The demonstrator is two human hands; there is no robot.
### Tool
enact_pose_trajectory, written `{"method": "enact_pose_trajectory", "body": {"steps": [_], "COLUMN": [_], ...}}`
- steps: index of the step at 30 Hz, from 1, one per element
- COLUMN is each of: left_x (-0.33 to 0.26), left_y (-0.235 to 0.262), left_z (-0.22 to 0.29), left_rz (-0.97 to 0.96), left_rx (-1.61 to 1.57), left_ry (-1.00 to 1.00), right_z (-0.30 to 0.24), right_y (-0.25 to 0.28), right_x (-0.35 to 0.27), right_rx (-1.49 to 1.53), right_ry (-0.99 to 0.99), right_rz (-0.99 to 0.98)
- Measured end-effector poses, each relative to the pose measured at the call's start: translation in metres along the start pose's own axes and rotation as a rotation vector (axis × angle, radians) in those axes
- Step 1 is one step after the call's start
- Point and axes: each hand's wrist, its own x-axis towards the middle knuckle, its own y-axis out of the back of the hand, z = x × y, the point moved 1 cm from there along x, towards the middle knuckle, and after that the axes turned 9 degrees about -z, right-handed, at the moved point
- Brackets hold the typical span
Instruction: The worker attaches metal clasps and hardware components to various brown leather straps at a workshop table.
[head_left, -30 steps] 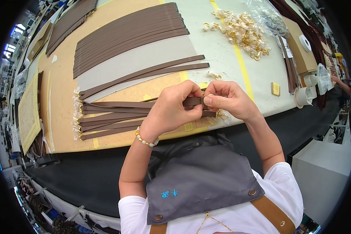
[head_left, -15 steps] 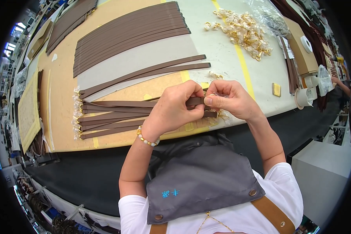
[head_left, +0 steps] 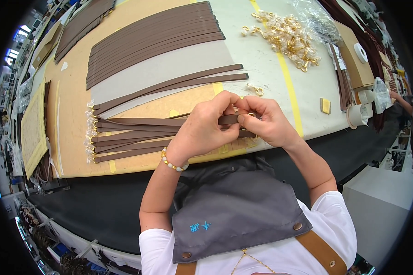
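My left hand (head_left: 206, 121) pinches a brown strap (head_left: 228, 120) close to its right end, above the table's near side. My right hand (head_left: 270, 123) is closed on the tip of that strap, thumb against it. A bit of gold metal shows by the fingers, mostly hidden. Under and left of my hands lie several brown straps (head_left: 137, 139), their left ends bearing plastic-wrapped gold clasps (head_left: 91, 140). Beyond my right hand rests a loose gold clasp (head_left: 259, 91), partly in clear wrap. Two more straps (head_left: 170, 87) slant across the board behind my hands.
A row of flat brown straps (head_left: 156, 43) lies at the back. To the right is a heap of wrapped gold clasps (head_left: 291, 39) beside a clear plastic bag (head_left: 316, 20). A small yellow block (head_left: 325, 105), white rolls (head_left: 357, 114) and a cardboard box (head_left: 355, 59) stand at the right.
My right hand has shifted slightly left and down, its fingers curling more tightly around the strap's end. The left hand stays nearly in place.
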Motion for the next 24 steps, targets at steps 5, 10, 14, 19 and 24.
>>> {"method": "enact_pose_trajectory", "body": {"steps": [5, 10, 14, 19, 24], "left_x": [-0.002, -0.008, -0.004, 0.001, 0.004], "left_y": [0.004, 0.012, 0.015, 0.01, 0.004], "left_z": [0.002, 0.004, 0.007, -0.001, -0.015], "left_rz": [-0.028, -0.022, -0.112, -0.186, -0.229], "left_rx": [-0.077, -0.137, -0.006, 0.071, 0.041], "left_ry": [-0.018, 0.0, -0.002, 0.003, -0.001], "right_z": [0.005, 0.003, 0.006, 0.01, 0.015], "right_y": [-0.006, 0.011, 0.019, 0.014, 0.014], "right_x": [0.001, -0.001, -0.005, -0.011, -0.014], "right_rx": [0.114, 0.36, 0.257, 0.144, 0.001], "right_ry": [-0.035, -0.069, -0.136, -0.105, -0.054], "right_rz": [0.016, -0.205, -0.22, -0.165, -0.148]}}
